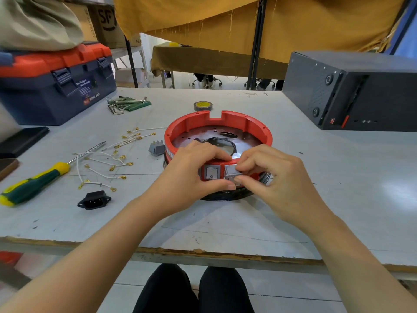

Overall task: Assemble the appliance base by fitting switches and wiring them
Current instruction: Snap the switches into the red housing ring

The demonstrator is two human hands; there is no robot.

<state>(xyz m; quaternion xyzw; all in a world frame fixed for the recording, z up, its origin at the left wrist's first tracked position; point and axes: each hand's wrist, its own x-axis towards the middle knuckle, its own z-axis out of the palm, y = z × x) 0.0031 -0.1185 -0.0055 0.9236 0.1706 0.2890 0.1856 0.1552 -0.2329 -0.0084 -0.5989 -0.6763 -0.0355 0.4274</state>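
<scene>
Near the front edge of the tabletop (293,154) sits the round red appliance base (217,141), open side up, and both hands are crowding its near wall. One grey rocker switch (212,173) is seated in the wall, face out, its I and O marks readable. Just to its right a second switch (232,175) sits tilted, not flush, pinched by the right hand (279,177), fingers above and thumb below, so its lower half is mostly covered. The left hand (191,177) curls round the base, fingers hooked over the red rim and thumb pressed under the seated switch; the wall behind it is hidden. The dark lower ring of the base shows only in slivers beneath the hands. A third loose switch (156,148) lies just beside the base on its left, terminals up. Further left, white wires (106,163) with brass terminals lie tangled, how many is hard to count. A black power inlet socket (94,200) rests near them, and a green-and-yellow screwdriver (33,184) runs off the left edge. A tape roll (202,106) lies behind the base. A blue and orange toolbox (56,86) stands far left, partly cut off.
</scene>
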